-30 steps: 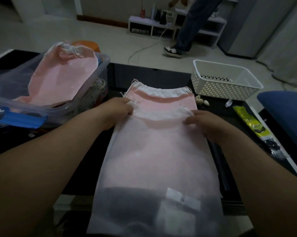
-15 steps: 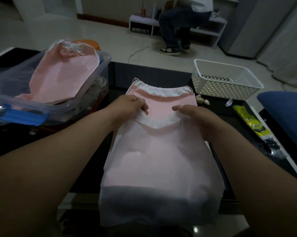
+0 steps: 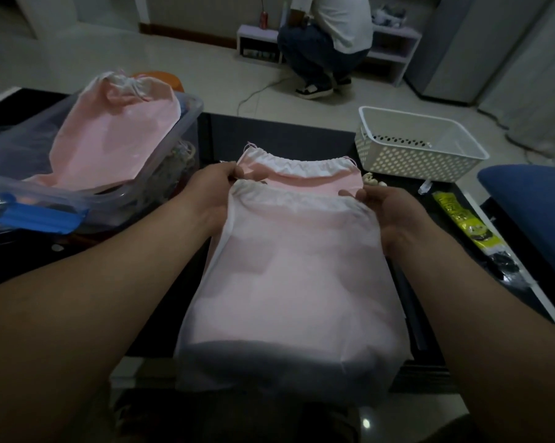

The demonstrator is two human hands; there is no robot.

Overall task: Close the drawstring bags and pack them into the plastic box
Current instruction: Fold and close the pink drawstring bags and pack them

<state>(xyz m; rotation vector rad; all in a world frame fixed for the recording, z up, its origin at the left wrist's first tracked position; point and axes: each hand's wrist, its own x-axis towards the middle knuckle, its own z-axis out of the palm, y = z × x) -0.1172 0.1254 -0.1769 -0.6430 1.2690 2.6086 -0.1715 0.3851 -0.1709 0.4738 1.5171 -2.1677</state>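
A pink-and-white drawstring bag (image 3: 289, 266) is lifted off the dark table in front of me. My left hand (image 3: 210, 190) grips its top left corner and my right hand (image 3: 386, 212) grips its top right corner. Beneath it lies another pink bag (image 3: 301, 169) with a white gathered hem, flat on the table. At the left stands the clear plastic box (image 3: 193, 113), and a closed pink drawstring bag (image 3: 113, 135) rests inside it, sticking up over the rim.
A white perforated basket (image 3: 413, 151) stands at the back right. A yellow packet (image 3: 468, 223) lies by the table's right edge, beside a blue cushion (image 3: 532, 203). A blue lid clip (image 3: 36, 215) sits on the box's near side. A person (image 3: 327, 36) crouches on the floor behind.
Both hands slid outward to the upper bag's top corners and raised it, so its body bulges toward me. The person in the background went from walking to crouching.
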